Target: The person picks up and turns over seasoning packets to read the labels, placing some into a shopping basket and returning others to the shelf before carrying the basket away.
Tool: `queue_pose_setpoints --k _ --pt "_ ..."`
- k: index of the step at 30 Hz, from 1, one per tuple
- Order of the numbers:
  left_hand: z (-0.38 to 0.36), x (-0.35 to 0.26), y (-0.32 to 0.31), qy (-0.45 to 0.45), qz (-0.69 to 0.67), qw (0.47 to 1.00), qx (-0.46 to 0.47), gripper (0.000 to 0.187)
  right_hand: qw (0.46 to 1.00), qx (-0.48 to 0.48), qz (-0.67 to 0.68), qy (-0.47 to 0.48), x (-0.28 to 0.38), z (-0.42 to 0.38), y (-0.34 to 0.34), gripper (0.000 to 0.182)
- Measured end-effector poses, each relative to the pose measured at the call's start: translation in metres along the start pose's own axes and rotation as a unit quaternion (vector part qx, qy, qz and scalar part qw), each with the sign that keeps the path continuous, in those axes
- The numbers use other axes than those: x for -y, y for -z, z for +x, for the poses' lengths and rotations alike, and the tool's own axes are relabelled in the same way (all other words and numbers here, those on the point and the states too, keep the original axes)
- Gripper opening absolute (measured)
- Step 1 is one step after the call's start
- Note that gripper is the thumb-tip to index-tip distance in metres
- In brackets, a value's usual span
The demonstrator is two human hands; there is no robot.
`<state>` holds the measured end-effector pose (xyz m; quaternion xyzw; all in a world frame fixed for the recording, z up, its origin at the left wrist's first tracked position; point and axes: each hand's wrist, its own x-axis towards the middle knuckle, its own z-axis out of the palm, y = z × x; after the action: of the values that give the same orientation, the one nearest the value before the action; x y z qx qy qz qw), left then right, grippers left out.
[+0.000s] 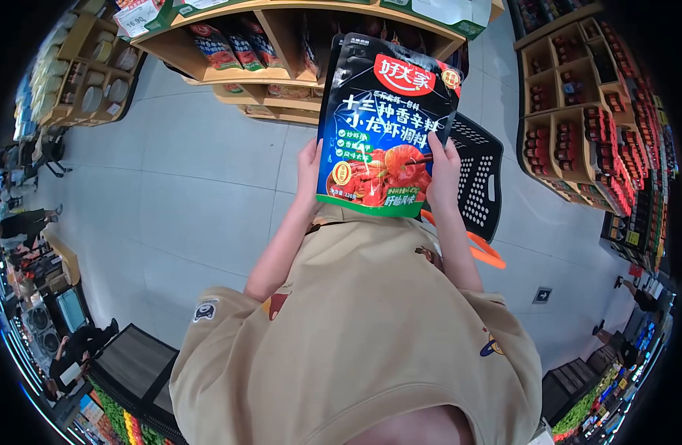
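A crayfish seasoning packet (pixel 385 122), dark blue and black with a red logo and a green bottom edge, is held upright in front of me. The edge of what may be a second packet shows behind it on the left. My left hand (pixel 308 172) grips the packet's left edge, its fingers partly hidden behind. On the opposite edge, my right hand (pixel 444 174) is closed with the thumb over the front. Behind my right hand, a black shopping basket (pixel 480 174) with an orange handle (pixel 487 251) is partly covered by packet and arm.
Ahead stands a wooden shelf unit (pixel 282 78) with similar packets (pixel 237 46) in its compartments. Shelves of red-capped jars (pixel 600 130) line the right, and another shelf (pixel 89 81) stands at left. Grey floor tiles (pixel 185 178) lie between. Several people are at the far edges.
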<state>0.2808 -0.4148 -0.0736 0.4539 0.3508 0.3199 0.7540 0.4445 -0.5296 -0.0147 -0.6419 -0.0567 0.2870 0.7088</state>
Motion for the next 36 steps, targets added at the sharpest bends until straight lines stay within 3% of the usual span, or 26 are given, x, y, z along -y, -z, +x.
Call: queue_pose_setpoints --k 3,6,10,12,14,16,17,19,20,22,23,26,28,30,31,32,33,34,35,36 --pt "-0.008 -0.004 -0.007 0.022 0.019 0.999 0.013 0.025 0.992 0.097 0.061 -0.049 0.010 -0.005 0.007 0.024" --pt "-0.017 0.002 -0.013 0.043 0.037 0.998 0.040 0.025 0.996 0.045 -0.004 -0.071 0.005 -0.004 0.031 0.035" --pt "-0.032 0.023 -0.030 0.108 -0.031 0.989 0.097 0.025 0.998 0.009 0.059 -0.029 0.028 -0.001 0.064 0.059" --pt "-0.041 0.019 -0.046 0.146 -0.059 0.980 0.120 0.023 0.997 0.030 -0.053 -0.045 0.045 0.007 0.086 0.067" --pt "-0.050 0.016 -0.059 0.175 -0.091 0.969 0.150 0.021 0.984 0.056 -0.169 0.027 0.064 0.015 0.099 0.077" --pt "-0.054 0.027 -0.068 0.207 -0.090 0.962 0.152 0.023 0.971 0.140 -0.148 0.127 0.082 0.025 0.112 0.075" --pt "-0.056 0.036 -0.072 0.212 -0.094 0.961 0.154 0.023 0.971 0.143 -0.145 0.126 0.098 0.031 0.121 0.075" --pt "-0.063 0.042 -0.082 0.212 -0.104 0.956 0.175 0.025 0.893 0.368 -0.258 -0.028 0.127 0.044 0.135 0.063" --pt "-0.068 0.044 -0.087 0.214 -0.103 0.956 0.172 0.025 0.892 0.371 -0.256 -0.031 0.130 0.048 0.139 0.063" --pt "-0.076 0.045 -0.096 0.183 -0.041 0.957 0.220 0.025 0.799 0.501 -0.326 -0.071 0.133 0.056 0.144 0.044" --pt "-0.082 0.036 -0.104 0.204 -0.024 0.956 0.209 0.025 0.748 0.505 -0.424 -0.070 0.136 0.056 0.144 0.036" --pt "-0.088 0.052 -0.101 0.180 -0.009 0.961 0.210 0.024 0.726 0.508 -0.464 -0.017 0.127 0.056 0.146 0.025" --pt "-0.088 0.064 -0.096 0.139 0.009 0.962 0.236 0.022 0.759 0.489 -0.430 -0.011 0.127 0.047 0.154 0.021" --pt "-0.086 0.078 -0.090 0.080 0.165 0.974 0.135 0.020 0.783 0.456 -0.420 -0.044 0.114 0.050 0.175 0.017" --pt "-0.087 0.083 -0.087 0.060 0.123 0.987 0.083 0.019 0.804 0.449 -0.386 -0.054 0.109 0.052 0.187 0.014" --pt "-0.088 0.099 -0.069 0.032 0.239 0.970 0.042 0.020 0.805 0.446 -0.386 -0.057 0.109 0.049 0.198 0.014" --pt "-0.089 0.120 -0.042 0.003 0.352 0.936 0.004 0.022 0.843 0.383 -0.378 -0.028 0.110 0.044 0.209 0.013" --pt "-0.094 0.133 -0.019 0.011 0.395 0.919 -0.008 0.021 0.875 0.315 -0.368 0.001 0.110 0.040 0.218 0.012" --pt "-0.105 0.146 0.005 0.020 0.436 0.899 -0.018 0.021 0.902 0.283 -0.326 -0.035 0.114 0.038 0.224 0.013" --pt "-0.119 0.160 0.029 0.054 0.413 0.908 -0.037 0.020 0.901 0.267 -0.342 -0.023 0.108 0.048 0.244 0.015"
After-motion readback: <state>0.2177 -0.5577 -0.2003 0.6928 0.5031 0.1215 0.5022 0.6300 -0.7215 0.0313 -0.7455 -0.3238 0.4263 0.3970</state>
